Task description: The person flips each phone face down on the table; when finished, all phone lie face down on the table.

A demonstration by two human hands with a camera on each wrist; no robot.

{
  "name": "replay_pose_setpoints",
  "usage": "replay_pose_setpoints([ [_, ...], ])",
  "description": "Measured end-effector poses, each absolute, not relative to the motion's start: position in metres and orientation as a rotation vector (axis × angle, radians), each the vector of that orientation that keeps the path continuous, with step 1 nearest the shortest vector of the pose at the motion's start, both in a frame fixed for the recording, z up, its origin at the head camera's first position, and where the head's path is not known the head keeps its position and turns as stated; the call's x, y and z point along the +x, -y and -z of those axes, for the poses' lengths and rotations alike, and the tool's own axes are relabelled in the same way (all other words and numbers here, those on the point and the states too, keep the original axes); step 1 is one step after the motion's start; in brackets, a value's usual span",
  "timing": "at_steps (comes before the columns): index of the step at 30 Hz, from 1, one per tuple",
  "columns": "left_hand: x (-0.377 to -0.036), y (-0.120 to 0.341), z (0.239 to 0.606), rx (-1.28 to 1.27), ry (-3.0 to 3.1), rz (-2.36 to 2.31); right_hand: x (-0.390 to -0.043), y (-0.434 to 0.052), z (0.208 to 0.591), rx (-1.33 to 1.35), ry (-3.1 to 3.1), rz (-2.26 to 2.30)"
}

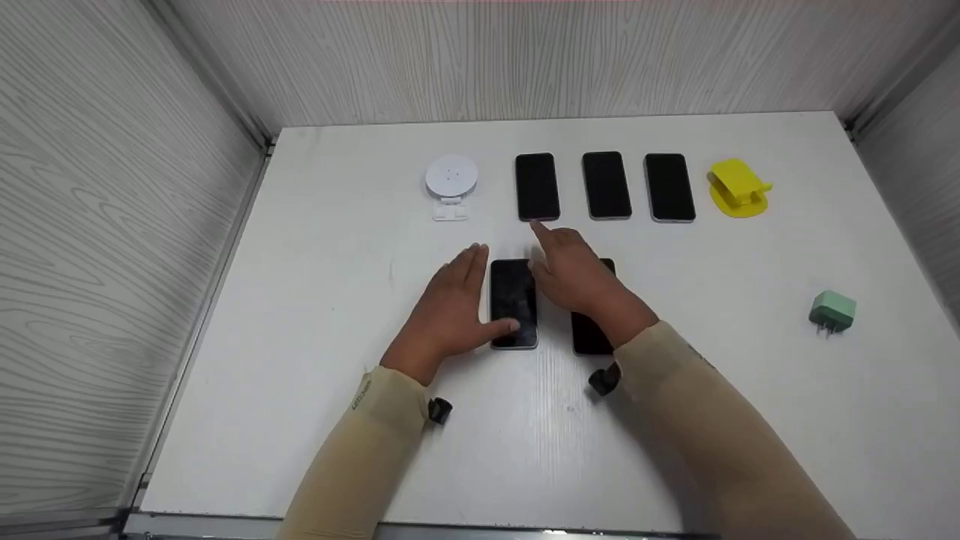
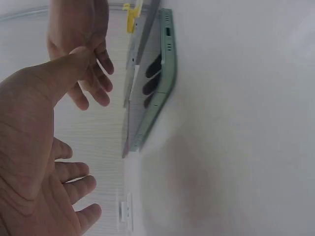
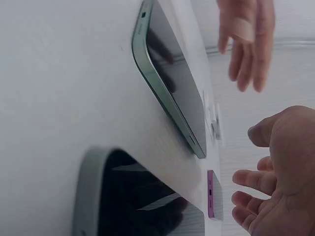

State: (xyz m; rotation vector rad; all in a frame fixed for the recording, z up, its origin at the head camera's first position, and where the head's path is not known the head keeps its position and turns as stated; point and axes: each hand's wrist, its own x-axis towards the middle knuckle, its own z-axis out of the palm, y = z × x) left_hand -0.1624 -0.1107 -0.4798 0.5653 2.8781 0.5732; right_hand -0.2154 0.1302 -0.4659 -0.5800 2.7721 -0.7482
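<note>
Two dark phones lie side by side near the middle of the white table (image 1: pixel 337 247). My left hand (image 1: pixel 454 296) is open beside the left phone (image 1: pixel 514 296), fingers straight and thumb lying over its near end. That phone shows a green edge in the wrist views (image 2: pixel 160 88) (image 3: pixel 170 83). My right hand (image 1: pixel 574 274) hovers over the right phone (image 1: pixel 589 337) and hides most of it, fingers relaxed. Its index finger points at the far row. The grey-edged right phone (image 3: pixel 133 201) fills the right wrist view's foreground. Neither hand holds anything.
Three more dark phones (image 1: pixel 537 187) (image 1: pixel 606 184) (image 1: pixel 669 187) lie in a row at the back. Left of them stands a white round stand (image 1: pixel 451 180), right of them a yellow stand (image 1: pixel 739 187). A green charger plug (image 1: pixel 832 311) lies at the right. Wood-grain walls enclose the table.
</note>
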Motion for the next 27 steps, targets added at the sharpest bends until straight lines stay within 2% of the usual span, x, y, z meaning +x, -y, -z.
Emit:
replay_pose_setpoints([
  [6, -0.154, 0.116, 0.495, 0.584, -2.796, -0.472, -0.216, -0.121, 0.473, -0.625, -2.781, 0.659],
  [15, -0.147, 0.119, 0.497, 0.594, -2.765, -0.512, -0.216, -0.113, 0.484, -0.599, -2.761, 0.642],
  [27, -0.145, 0.123, 0.505, 0.543, -2.75, -0.662, -0.22, -0.112, 0.489, -0.435, -2.601, 1.042],
])
